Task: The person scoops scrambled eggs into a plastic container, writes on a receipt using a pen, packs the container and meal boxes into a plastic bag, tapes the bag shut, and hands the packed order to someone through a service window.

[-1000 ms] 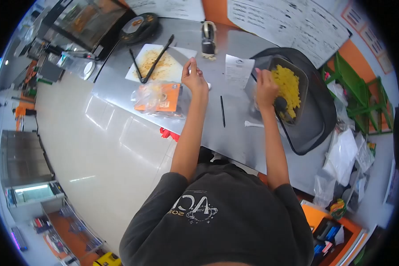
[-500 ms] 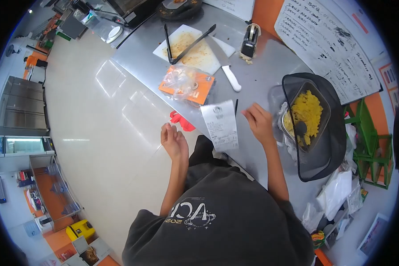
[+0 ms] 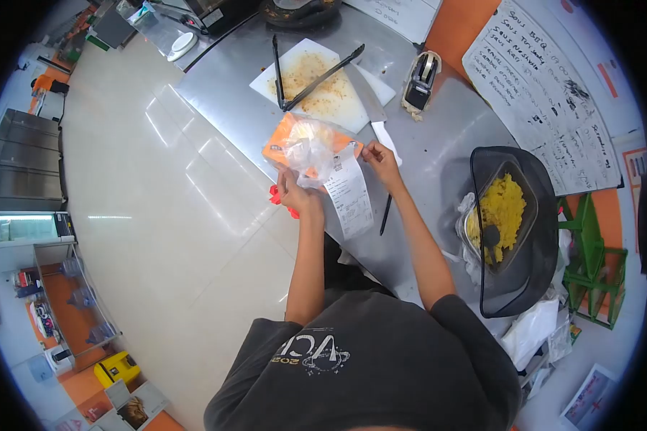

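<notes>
An orange box (image 3: 277, 147) with a crumpled clear plastic bag (image 3: 308, 154) on top rests at the near edge of the steel table. At its near side, my left hand (image 3: 300, 198) has its fingers closed on the bag. My right hand (image 3: 383, 164) is by the box's right corner, fingers pinched together; what lies between them is too small to make out. Between my hands a long printed receipt (image 3: 350, 197) lies with its top end against the bag and box. A thin black pen-like stick (image 3: 386, 215) lies to the right of the receipt.
Black tongs (image 3: 316, 82) lie across a stained white cutting board (image 3: 320, 54), beside a white-handled knife (image 3: 385, 140). Farther right stand a tape dispenser (image 3: 421, 82) and a tray of yellow food (image 3: 509, 208) under a black mesh cover (image 3: 546, 251). Red plastic (image 3: 274, 195) shows below the table edge.
Both hands have moved forward to the box and bag, and the fingers have closed. The receipt has shifted left and forward against the box, uncovering more of the black stick.
</notes>
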`<state>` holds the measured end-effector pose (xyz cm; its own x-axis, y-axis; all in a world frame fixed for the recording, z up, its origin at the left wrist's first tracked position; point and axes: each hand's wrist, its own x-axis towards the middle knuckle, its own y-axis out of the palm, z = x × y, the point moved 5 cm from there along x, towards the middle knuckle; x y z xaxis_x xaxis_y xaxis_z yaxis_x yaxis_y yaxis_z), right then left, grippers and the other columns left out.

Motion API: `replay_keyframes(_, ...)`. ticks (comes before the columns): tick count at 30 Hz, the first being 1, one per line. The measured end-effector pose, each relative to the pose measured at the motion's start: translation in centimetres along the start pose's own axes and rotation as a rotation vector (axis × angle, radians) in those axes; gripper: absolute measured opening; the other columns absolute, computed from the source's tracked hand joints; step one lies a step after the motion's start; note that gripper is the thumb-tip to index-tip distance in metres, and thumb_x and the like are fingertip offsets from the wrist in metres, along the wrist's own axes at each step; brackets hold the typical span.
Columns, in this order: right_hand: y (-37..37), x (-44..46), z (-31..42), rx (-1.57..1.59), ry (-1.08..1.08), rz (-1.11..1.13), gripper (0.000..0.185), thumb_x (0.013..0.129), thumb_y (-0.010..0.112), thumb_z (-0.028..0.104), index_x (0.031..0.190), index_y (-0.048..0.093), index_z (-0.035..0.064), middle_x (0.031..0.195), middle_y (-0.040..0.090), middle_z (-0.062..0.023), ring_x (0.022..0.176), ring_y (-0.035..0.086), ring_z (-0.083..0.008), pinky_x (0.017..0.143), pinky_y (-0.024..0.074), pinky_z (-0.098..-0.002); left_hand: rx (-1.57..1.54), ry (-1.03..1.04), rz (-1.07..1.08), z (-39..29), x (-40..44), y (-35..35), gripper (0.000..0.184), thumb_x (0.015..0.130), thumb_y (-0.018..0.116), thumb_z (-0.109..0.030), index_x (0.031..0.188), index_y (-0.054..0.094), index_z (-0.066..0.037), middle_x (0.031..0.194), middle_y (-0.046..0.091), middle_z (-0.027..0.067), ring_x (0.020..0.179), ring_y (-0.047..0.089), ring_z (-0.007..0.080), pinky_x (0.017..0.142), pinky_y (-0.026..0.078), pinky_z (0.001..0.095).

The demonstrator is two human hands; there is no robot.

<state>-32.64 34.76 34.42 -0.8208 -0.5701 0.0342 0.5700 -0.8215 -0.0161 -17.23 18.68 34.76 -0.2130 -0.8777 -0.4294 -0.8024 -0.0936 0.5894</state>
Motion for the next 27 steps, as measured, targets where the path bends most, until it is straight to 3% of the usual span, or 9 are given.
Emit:
replay_keyframes(4, 0.9, -0.1, -2.7, 0.268, 0.095, -0.172, 0.013, 0.083, 0.061, 0.015, 0.077, 0.051, 0.0085, 0.068, 0.048, 0.0055, 0.062, 0.043, -0.0038, 0.054, 0.034, -0.0194, -0.04, 0.059, -0.043, -0.2, -0.6, 1.1, 0.046, 0.08, 0.062, -0.011, 0.12, 0.04, -0.004, 0.112, 0.046, 0.0109, 0.098, 0.05, 0.024, 0.08, 0.048, 0.0373)
replay_keyframes(7, 0.8, 0.5, -1.8, 0.417, 0.227, -0.156, 0.014, 0.078, 0.065, 0.014, 0.075, 0.053, 0.0074, 0.071, 0.051, 0.0033, 0.065, 0.047, -0.005, 0.057, 0.0362, -0.0199, 0.083, -0.004, -0.291, 0.7, 1.4, 0.4, 0.05, 0.078, 0.064, -0.008, 0.119, 0.035, -0.007, 0.112, 0.041, 0.0121, 0.099, 0.048, 0.0252, 0.079, 0.049, 0.0373)
replay_keyframes(11, 0.2, 1.4, 0.1, 0.243, 0.295, 0.173, 0.014, 0.078, 0.064, 0.011, 0.087, 0.054, 0.0086, 0.071, 0.054, 0.0029, 0.065, 0.049, -0.0061, 0.056, 0.039, -0.0203, 0.129, 0.092, 0.044, 0.9, 7.0, 0.1, 0.042, 0.076, 0.062, -0.005, 0.111, 0.038, -0.005, 0.108, 0.04, 0.0123, 0.1, 0.046, 0.0254, 0.076, 0.05, 0.0362)
replay_keyframes(13, -1.4, 2.3, 2.8, -0.058, 0.124, 0.063, 0.034, 0.074, 0.067, 0.013, 0.104, 0.052, 0.009, 0.086, 0.055, -0.0009, 0.078, 0.051, -0.0109, 0.067, 0.0415, -0.0252, 0.03, -0.025, 0.254, 0.7, 8.6, 0.8, 0.039, 0.076, 0.059, -0.004, 0.109, 0.039, -0.003, 0.109, 0.04, 0.0124, 0.1, 0.046, 0.0245, 0.076, 0.05, 0.0349)
replay_keyframes(15, -1.1, 2.2, 8.2, -0.263, -0.109, -0.148, 0.044, 0.071, 0.069, 0.017, 0.11, 0.051, 0.0093, 0.098, 0.055, -0.0036, 0.088, 0.051, -0.0157, 0.077, 0.041, -0.0296, 0.352, 0.196, 0.343, -0.2, 9.1, 1.4, 0.029, 0.079, 0.055, -0.009, 0.104, 0.043, -0.001, 0.103, 0.046, 0.0113, 0.092, 0.05, 0.0204, 0.073, 0.05, 0.0317)
replay_keyframes(17, 3.7, 1.3, 16.4, -0.557, -0.423, -0.011, 0.051, 0.068, 0.07, 0.023, 0.113, 0.05, 0.0093, 0.112, 0.05, -0.0068, 0.104, 0.046, -0.0232, 0.092, 0.0324, -0.0365, 0.489, 0.213, 0.518, -1.5, 7.8, 2.9, 0.025, 0.08, 0.053, -0.011, 0.102, 0.045, 0.0, 0.098, 0.05, 0.0104, 0.087, 0.052, 0.0184, 0.071, 0.049, 0.0309)
replay_keyframes(20, 9.7, 2.4, 17.4, -0.855, -0.537, 0.136, 0.044, 0.07, 0.066, 0.025, 0.109, 0.053, 0.009, 0.115, 0.049, -0.0082, 0.11, 0.043, -0.0276, 0.097, 0.027, -0.0399, 0.628, 0.524, 0.831, -1.8, 8.0, 3.3, 0.026, 0.08, 0.054, -0.015, 0.1, 0.047, -0.001, 0.091, 0.052, 0.0081, 0.082, 0.054, 0.0164, 0.071, 0.049, 0.0305)
replay_keyframes(23, 11.6, 4.8, 12.2, -0.722, -0.525, 0.232, 0.039, 0.068, 0.065, 0.022, 0.103, 0.056, 0.0079, 0.11, 0.052, -0.0101, 0.112, 0.042, -0.0276, 0.098, 0.028, -0.0421, 0.634, 0.029, 0.568, -0.8, 10.3, 2.1, 0.031, 0.077, 0.057, -0.02, 0.102, 0.05, -0.003, 0.094, 0.056, 0.0086, 0.082, 0.057, 0.0177, 0.07, 0.049, 0.0325)
replay_keyframes(27, 11.1, 2.4, 17.2, -0.46, -0.375, 0.114, 0.036, 0.068, 0.062, 0.017, 0.102, 0.056, 0.0046, 0.105, 0.054, -0.011, 0.107, 0.045, -0.029, 0.097, 0.0283, -0.0446, 0.953, 0.643, 0.839, -3.1, 9.1, 3.1, 0.039, 0.073, 0.063, -0.027, 0.103, 0.051, -0.006, 0.096, 0.058, 0.008, 0.083, 0.058, 0.0188, 0.071, 0.049, 0.0336)
